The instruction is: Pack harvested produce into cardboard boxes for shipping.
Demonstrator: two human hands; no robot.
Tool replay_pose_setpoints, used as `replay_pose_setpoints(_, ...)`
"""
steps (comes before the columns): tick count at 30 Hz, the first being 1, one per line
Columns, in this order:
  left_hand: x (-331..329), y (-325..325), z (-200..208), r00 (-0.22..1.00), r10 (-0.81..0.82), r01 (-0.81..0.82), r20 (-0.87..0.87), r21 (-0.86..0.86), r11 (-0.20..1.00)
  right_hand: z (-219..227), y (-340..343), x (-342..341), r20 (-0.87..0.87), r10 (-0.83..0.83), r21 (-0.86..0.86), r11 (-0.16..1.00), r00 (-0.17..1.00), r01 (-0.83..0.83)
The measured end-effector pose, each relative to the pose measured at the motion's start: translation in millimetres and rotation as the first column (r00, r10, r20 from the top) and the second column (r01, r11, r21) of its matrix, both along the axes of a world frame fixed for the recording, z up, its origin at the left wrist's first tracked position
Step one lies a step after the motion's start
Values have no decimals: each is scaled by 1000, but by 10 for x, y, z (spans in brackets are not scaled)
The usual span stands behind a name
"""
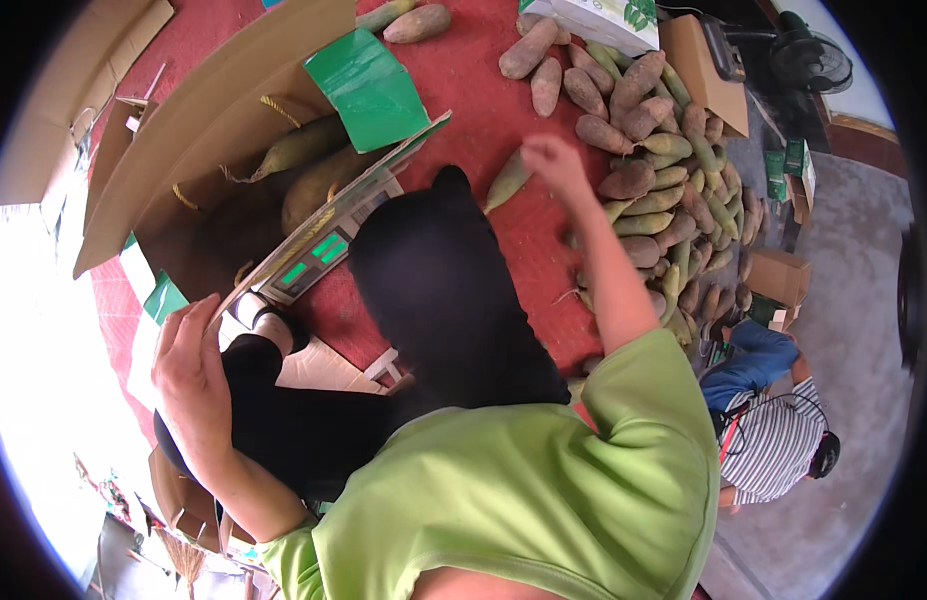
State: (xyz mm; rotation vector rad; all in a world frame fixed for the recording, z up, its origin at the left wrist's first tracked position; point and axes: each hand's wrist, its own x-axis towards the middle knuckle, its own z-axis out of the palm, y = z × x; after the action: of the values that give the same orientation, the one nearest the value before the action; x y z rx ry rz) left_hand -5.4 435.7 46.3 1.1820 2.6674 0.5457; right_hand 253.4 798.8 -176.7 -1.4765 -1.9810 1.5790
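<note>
My left hand (195,375) is at the near corner of a large open cardboard box (198,130), its fingers bent over the wall's edge. Inside the box lie a long green radish (301,147) and a brownish one (318,190), with the rest in shadow. My right hand (555,165), slightly blurred, is closed at the upper end of a green radish (507,182) above the red floor cover. The box sits on a scale whose green-lit display (316,259) shows beside its wall. A green flap (368,90) is folded outward at the far side.
A big heap of green and brown radishes (673,180) spreads to the right. Beyond it stand a white-and-green carton (608,22), a brown carton (698,75) and a black fan (808,60). Another person in a striped shirt (778,440) bends at the right. A broom (183,555) is lower left.
</note>
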Motion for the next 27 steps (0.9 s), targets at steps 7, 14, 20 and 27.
replay_pose_setpoints(7, -14, 16, -31, 999, 29, -30, -19, -34, 999, -1512, -363, 586, 272, -266, -332, 876, 925, 349)
replay_pose_setpoints(14, -46, 24, -36, 998, 53, -53, -16, -43, 998, -1822, -396, 59, 282, -465, -524, 658, 839, 541)
replay_pose_setpoints(20, -17, 69, 15, 994, 88, -88, 60, -10, 996, -2204, -319, 43, 262, -649, -516, 531, 714, 672)
replay_pose_setpoints(27, -78, 23, 18, 1000, 2, -2, -2, -8, 1000, -2087, -26, 551, 118, -520, -775, 484, 846, 406)
